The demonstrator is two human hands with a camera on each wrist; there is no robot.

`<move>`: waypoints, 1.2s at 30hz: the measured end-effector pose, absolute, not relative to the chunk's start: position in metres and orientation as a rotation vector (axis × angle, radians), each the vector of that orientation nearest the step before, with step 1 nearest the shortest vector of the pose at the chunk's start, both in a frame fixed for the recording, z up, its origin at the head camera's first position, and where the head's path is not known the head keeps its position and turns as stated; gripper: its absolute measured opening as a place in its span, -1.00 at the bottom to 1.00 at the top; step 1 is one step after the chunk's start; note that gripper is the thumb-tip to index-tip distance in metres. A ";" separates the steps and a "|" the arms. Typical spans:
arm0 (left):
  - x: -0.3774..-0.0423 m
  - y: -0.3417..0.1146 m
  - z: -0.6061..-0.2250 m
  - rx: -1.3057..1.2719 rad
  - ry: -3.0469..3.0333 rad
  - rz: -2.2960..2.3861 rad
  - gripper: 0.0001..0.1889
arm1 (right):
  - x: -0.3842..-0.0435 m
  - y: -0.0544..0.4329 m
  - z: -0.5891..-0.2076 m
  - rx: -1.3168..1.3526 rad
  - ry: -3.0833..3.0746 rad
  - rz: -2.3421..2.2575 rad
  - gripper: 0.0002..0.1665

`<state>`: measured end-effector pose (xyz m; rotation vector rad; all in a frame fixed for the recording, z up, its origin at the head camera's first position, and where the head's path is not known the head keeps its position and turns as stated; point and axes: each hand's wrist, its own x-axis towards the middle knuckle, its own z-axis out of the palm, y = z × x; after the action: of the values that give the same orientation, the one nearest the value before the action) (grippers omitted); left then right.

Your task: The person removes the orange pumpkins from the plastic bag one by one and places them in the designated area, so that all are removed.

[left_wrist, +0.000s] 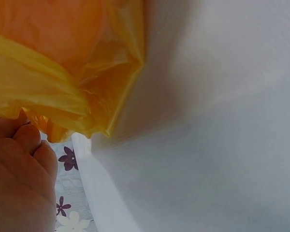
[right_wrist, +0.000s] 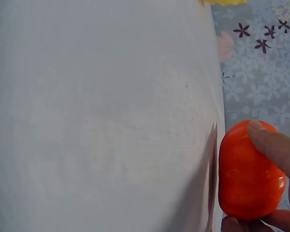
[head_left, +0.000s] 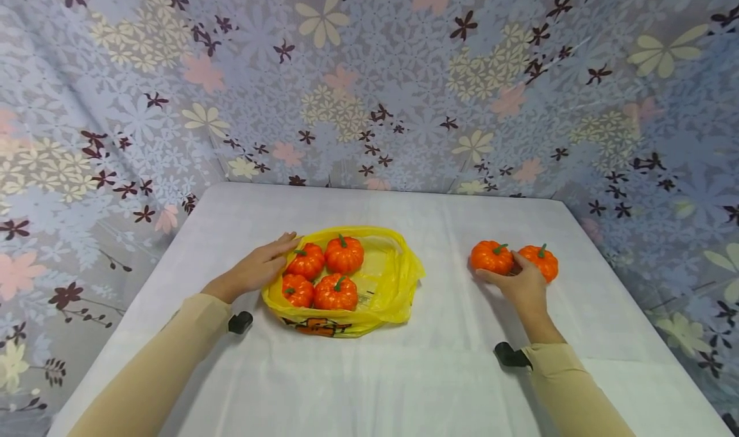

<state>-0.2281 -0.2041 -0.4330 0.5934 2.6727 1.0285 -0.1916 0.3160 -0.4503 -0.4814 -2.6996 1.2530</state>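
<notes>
A yellow plastic bag (head_left: 369, 318) lies with its mouth spread wide on the white table. Inside it, on the left, sit several small orange toy pumpkins (head_left: 344, 255) with green stems. My left hand (head_left: 260, 270) holds the bag's left rim; in the left wrist view its curled fingers meet the yellow plastic (left_wrist: 43, 82), and the thumb is hidden. To the right of the bag, my right hand (head_left: 522, 289) grips another toy pumpkin (head_left: 491, 257) between thumb and fingers; the right wrist view shows the thumb across this pumpkin (right_wrist: 249, 179). Just right of that hand stands one more toy pumpkin (head_left: 543, 264).
White cloth covers the table (head_left: 369, 385), with the bag left of centre. A floral curtain (head_left: 392, 103) surrounds the table's back and sides. Black wrist mounts (head_left: 510, 355) stick out beside both sleeves.
</notes>
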 end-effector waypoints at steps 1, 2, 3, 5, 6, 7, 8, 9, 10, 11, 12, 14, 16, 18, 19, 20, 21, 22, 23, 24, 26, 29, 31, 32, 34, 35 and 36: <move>-0.228 -0.204 -0.433 0.590 2.670 1.029 -0.44 | -0.191 0.316 -0.450 -0.484 -2.699 1.251 0.27; -0.228 -0.204 -0.433 0.596 2.671 1.026 -0.44 | -0.191 0.317 -0.450 -0.485 -2.699 1.248 0.27; -0.228 -0.204 -0.433 0.597 2.670 1.026 -0.44 | -0.191 0.317 -0.450 -0.487 -2.703 1.242 0.26; -0.228 -0.204 -0.433 0.601 2.669 1.028 -0.44 | -0.191 0.318 -0.450 -0.490 -2.712 1.227 0.27; -0.229 -0.204 -0.433 0.603 2.670 1.029 -0.44 | -0.191 0.319 -0.451 -0.492 -2.717 1.220 0.27; -0.229 -0.204 -0.433 0.609 2.672 1.028 -0.44 | -0.191 0.319 -0.451 -0.495 -2.724 1.208 0.27; -0.229 -0.204 -0.433 0.616 2.677 1.024 -0.44 | -0.191 0.320 -0.452 -0.495 -2.731 1.197 0.27; -0.229 -0.204 -0.433 0.615 2.678 1.021 -0.44 | -0.192 0.321 -0.453 -0.495 -2.737 1.190 0.27; -0.229 -0.204 -0.433 0.619 2.682 1.013 -0.44 | -0.193 0.321 -0.453 -0.493 -2.745 1.178 0.27; -0.229 -0.204 -0.433 0.620 2.684 1.008 -0.44 | -0.193 0.322 -0.454 -0.489 -2.754 1.163 0.27; -0.228 -0.204 -0.433 0.619 2.686 1.003 -0.44 | -0.194 0.322 -0.454 -0.482 -2.763 1.152 0.27; -0.227 -0.204 -0.433 0.613 2.689 0.995 -0.44 | -0.195 0.322 -0.454 -0.473 -2.777 1.138 0.27; -0.227 -0.204 -0.433 0.612 2.689 0.994 -0.44 | -0.196 0.320 -0.454 -0.471 -2.781 1.134 0.27; -0.227 -0.204 -0.431 0.608 2.688 0.997 -0.44 | -0.197 0.319 -0.453 -0.477 -2.775 1.148 0.27; -0.227 -0.204 -0.431 0.604 2.686 0.999 -0.44 | -0.197 0.318 -0.452 -0.480 -2.770 1.155 0.27; -0.227 -0.204 -0.431 0.600 2.684 1.003 -0.44 | -0.197 0.318 -0.452 -0.477 -2.768 1.156 0.27; -0.227 -0.204 -0.431 0.600 2.683 1.003 -0.44 | -0.197 0.317 -0.451 -0.471 -2.764 1.158 0.28; -0.228 -0.204 -0.430 0.596 2.681 1.004 -0.43 | -0.196 0.317 -0.450 -0.463 -2.762 1.155 0.29; -0.228 -0.204 -0.430 0.592 2.679 1.005 -0.43 | -0.196 0.317 -0.449 -0.452 -2.762 1.145 0.29; -0.228 -0.203 -0.430 0.587 2.677 1.003 -0.43 | -0.195 0.316 -0.447 -0.438 -2.760 1.130 0.30; -0.228 -0.203 -0.430 0.585 2.677 0.996 -0.43 | -0.193 0.314 -0.443 -0.407 -2.750 1.089 0.33; -0.229 -0.203 -0.430 0.588 2.679 0.986 -0.43 | -0.191 0.311 -0.436 -0.355 -2.722 1.022 0.36; -0.229 -0.203 -0.430 0.594 2.684 0.982 -0.43 | -0.190 0.309 -0.430 -0.318 -2.704 1.003 0.38; -0.229 -0.204 -0.429 0.593 2.685 0.983 -0.43 | -0.190 0.308 -0.427 -0.300 -2.695 1.001 0.38; -0.229 -0.204 -0.429 0.597 2.688 0.982 -0.44 | -0.189 0.306 -0.423 -0.266 -2.680 1.005 0.39; -0.229 -0.204 -0.429 0.596 2.688 0.982 -0.44 | -0.188 0.305 -0.421 -0.249 -2.672 1.009 0.39; -0.228 -0.204 -0.429 0.601 2.688 0.982 -0.44 | -0.188 0.303 -0.419 -0.236 -2.662 1.013 0.39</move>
<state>-0.2284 -0.2039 -0.4290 0.6008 2.6882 0.9819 -0.1876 0.3034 -0.4192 -0.2362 -2.6618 1.0134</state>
